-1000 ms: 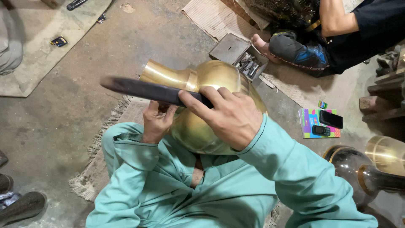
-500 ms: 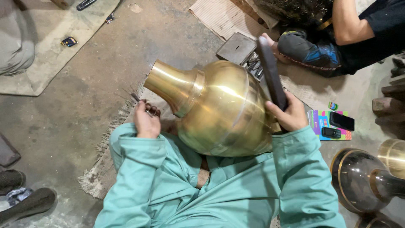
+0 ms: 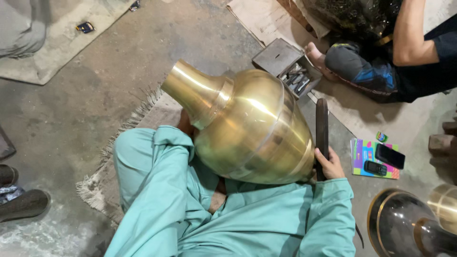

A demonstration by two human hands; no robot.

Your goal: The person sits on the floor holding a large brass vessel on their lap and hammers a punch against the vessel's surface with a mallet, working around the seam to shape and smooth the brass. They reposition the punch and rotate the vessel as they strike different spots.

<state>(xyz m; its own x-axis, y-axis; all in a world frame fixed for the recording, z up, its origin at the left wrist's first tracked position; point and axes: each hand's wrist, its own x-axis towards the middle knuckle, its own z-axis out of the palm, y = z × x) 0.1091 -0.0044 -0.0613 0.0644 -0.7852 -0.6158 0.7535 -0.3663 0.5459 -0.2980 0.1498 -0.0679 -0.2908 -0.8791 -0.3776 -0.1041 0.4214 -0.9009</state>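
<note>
right hand (image 3: 328,165) grips dark tool (image 3: 322,124) beside brass vessel (image 3: 252,128).

We see a grey concrete floor (image 3: 95,95), dusty and stained. A fringed mat (image 3: 143,119) lies in its middle. Near the far left corner is a pale cloth sheet (image 3: 52,52). At the far edge a flat cardboard (image 3: 257,19) lies, and beside it an open metal box (image 3: 285,64) with small tools. Toward the right edge a colourful booklet (image 3: 364,157) carries two phones.
</note>
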